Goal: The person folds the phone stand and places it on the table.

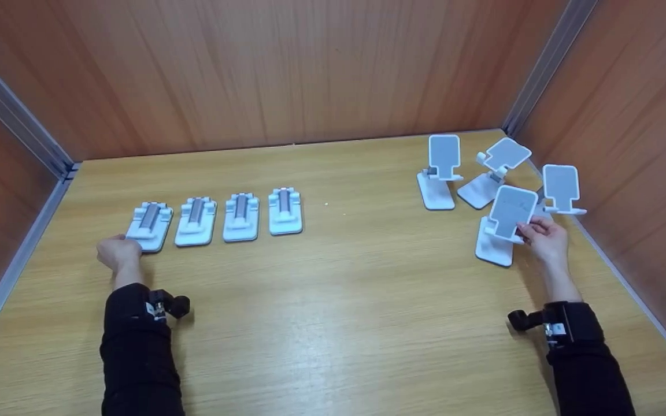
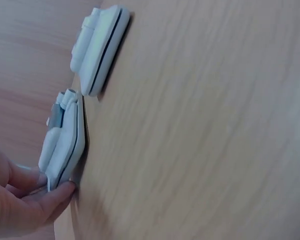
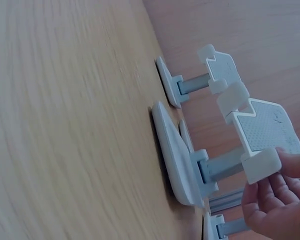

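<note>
At the left end of a row of folded white phone stands, my left hand (image 1: 119, 253) pinches the near edge of the outermost folded phone stand (image 1: 156, 236). The left wrist view shows the thumb over the edge of this folded stand (image 2: 72, 145) and fingers along its underside. On the right, my right hand (image 1: 549, 240) pinches the grey-padded plate of an unfolded phone stand (image 1: 512, 211) by its lower corner. Its base is down on the table, and the plate tilts up on its grey stem (image 3: 225, 165).
Several more folded stands (image 1: 241, 218) lie in line to the right of the left hand. Other unfolded stands (image 1: 444, 156) stand behind and beside the right hand, one (image 1: 561, 184) close to the right wall. Wooden panels (image 1: 287, 75) enclose the table (image 1: 321, 312) at the back and sides.
</note>
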{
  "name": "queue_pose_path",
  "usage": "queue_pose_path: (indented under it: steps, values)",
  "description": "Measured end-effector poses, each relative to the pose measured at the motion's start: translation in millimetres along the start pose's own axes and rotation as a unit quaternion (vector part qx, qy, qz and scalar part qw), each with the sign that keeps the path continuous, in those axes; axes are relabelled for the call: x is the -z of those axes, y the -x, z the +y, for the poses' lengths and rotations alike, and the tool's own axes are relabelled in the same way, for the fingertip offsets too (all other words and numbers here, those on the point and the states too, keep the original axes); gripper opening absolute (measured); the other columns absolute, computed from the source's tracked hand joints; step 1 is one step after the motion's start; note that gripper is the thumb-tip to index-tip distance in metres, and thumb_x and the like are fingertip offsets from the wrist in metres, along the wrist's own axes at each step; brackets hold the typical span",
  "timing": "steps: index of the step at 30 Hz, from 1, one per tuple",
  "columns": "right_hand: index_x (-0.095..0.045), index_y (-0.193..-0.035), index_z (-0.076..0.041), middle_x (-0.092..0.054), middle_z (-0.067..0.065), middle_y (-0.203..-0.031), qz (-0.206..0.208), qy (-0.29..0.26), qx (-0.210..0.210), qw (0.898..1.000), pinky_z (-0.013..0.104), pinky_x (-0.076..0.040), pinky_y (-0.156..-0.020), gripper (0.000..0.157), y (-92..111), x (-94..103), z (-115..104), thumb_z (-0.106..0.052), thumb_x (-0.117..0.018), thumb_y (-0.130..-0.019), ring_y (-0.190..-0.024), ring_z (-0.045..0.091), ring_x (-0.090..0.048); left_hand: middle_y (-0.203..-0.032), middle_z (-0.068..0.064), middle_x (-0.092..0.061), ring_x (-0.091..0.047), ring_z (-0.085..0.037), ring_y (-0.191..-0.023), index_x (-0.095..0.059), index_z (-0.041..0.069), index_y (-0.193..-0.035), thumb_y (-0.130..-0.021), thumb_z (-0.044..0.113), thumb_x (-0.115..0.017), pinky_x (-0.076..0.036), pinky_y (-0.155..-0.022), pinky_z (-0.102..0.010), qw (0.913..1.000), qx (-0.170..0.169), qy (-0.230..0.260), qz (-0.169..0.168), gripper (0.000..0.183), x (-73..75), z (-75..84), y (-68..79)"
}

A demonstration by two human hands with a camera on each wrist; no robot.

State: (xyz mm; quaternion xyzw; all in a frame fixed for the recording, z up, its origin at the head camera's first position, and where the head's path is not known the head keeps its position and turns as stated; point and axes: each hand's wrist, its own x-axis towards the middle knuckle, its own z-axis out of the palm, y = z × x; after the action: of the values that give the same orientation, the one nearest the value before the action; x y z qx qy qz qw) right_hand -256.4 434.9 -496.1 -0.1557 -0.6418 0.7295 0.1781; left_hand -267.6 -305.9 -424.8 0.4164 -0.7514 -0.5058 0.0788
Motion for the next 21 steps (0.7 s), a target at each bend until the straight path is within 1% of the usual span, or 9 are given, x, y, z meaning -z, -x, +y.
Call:
queue_pose_path:
  steps: [5,6,7,9,11,14,17,19,21]
  values:
    - [-0.061,-0.085,-0.006,-0.066,-0.002,-0.071,0.008,0.013,0.005,1.0,0.016,-0.051,-0.057,0.019,4.8,-8.3,-11.2,-0.011,-0.073,-0.072,-0.066,0.008,-0.062,-0.125,-0.021,-0.043,-0.036,-0.026,-0.117,-0.048,-0.009,-0.117,-0.09,0.008,-0.033,-0.03,-0.101,-0.031,0.9991,-0.018,-0.035,-0.018,0.035,1.7,3.8,2.8]
    - [-0.061,-0.086,-0.006,-0.066,-0.001,-0.072,0.007,0.01,0.002,1.0,0.017,-0.052,-0.058,0.02,9.8,-12.4,-18.4,-0.012,-0.074,-0.071,-0.067,0.009,-0.062,-0.13,-0.021,-0.039,-0.033,-0.026,-0.12,-0.042,-0.009,-0.124,-0.091,0.01,-0.033,-0.029,-0.102,-0.03,0.9988,-0.014,-0.038,-0.027,0.04,2.7,4.6,3.3]
    - [-0.061,-0.087,-0.006,-0.066,-0.001,-0.074,0.01,0.013,-0.006,1.0,0.018,-0.051,-0.06,0.02,18.7,-19.8,-30.2,-0.012,-0.072,-0.072,-0.068,0.009,-0.062,-0.134,-0.021,-0.034,-0.029,-0.027,-0.124,-0.033,-0.009,-0.13,-0.092,0.013,-0.032,-0.027,-0.104,-0.031,0.9985,-0.014,-0.042,-0.032,0.045,3.3,5.9,4.2]
    - [-0.061,-0.086,-0.007,-0.066,0.001,-0.076,-0.005,-0.011,-0.003,1.0,0.018,-0.052,-0.062,0.018,35.9,-33.1,-50.2,-0.012,-0.072,-0.073,-0.07,0.011,-0.062,-0.136,-0.021,-0.031,-0.026,-0.026,-0.126,-0.028,-0.009,-0.133,-0.093,0.019,-0.032,-0.025,-0.105,-0.031,0.9982,-0.009,-0.044,-0.039,0.049,3.7,8.3,5.3]
    - [-0.061,-0.085,-0.004,-0.066,0.003,-0.075,-0.023,-0.045,-0.009,0.999,0.019,-0.052,-0.063,0.011,66.4,-57.9,-85.1,-0.005,-0.068,-0.076,-0.07,0.013,-0.061,-0.138,-0.021,-0.026,-0.023,-0.027,-0.127,-0.023,-0.009,-0.134,-0.094,0.023,-0.032,-0.023,-0.106,-0.031,0.9978,-0.021,-0.05,-0.038,0.053,1.9,10.6,8.8]
    - [-0.061,-0.08,-0.002,-0.065,0.006,-0.073,-0.071,-0.109,0.014,0.991,0.02,-0.052,-0.063,0.005,96.4,-87.4,-117.3,0.002,-0.062,-0.079,-0.068,0.015,-0.062,-0.139,-0.02,-0.022,-0.022,-0.026,-0.128,-0.019,-0.005,-0.137,-0.094,0.026,-0.034,-0.021,-0.106,-0.029,0.9973,-0.06,-0.039,-0.014,0.055,-6.6,15.7,18.9]
    - [-0.062,-0.078,-0.001,-0.065,0.009,-0.073,-0.114,-0.155,0.03,0.981,0.023,-0.053,-0.064,0.009,110.4,-108.8,-132.0,0.007,-0.058,-0.08,-0.067,0.017,-0.062,-0.138,-0.022,-0.024,-0.023,-0.027,-0.127,-0.021,-0.004,-0.137,-0.093,0.025,-0.04,-0.021,-0.106,-0.029,0.9915,-0.129,-0.014,0.009,0.056,-21.0,22.8,36.4]
    - [-0.062,-0.08,-0.001,-0.065,0.009,-0.076,-0.131,-0.163,0.04,0.977,0.024,-0.053,-0.065,0.012,115.7,-121.8,-136.4,0.009,-0.056,-0.081,-0.069,0.017,-0.062,-0.135,-0.024,-0.029,-0.027,-0.03,-0.125,-0.027,-0.006,-0.135,-0.091,0.021,-0.046,-0.023,-0.106,-0.03,0.9845,-0.174,0.012,0.009,0.055,-33.2,28.5,52.2]
    - [-0.063,-0.084,0.0,-0.065,0.009,-0.079,-0.145,-0.167,0.053,0.974,0.025,-0.053,-0.066,0.012,120.4,-133.8,-139.2,0.009,-0.055,-0.082,-0.071,0.017,-0.062,-0.129,-0.026,-0.036,-0.033,-0.033,-0.121,-0.034,-0.009,-0.129,-0.089,0.016,-0.051,-0.028,-0.103,-0.034,0.9758,-0.214,0.044,-0.011,0.05,-47.8,34.8,70.6]
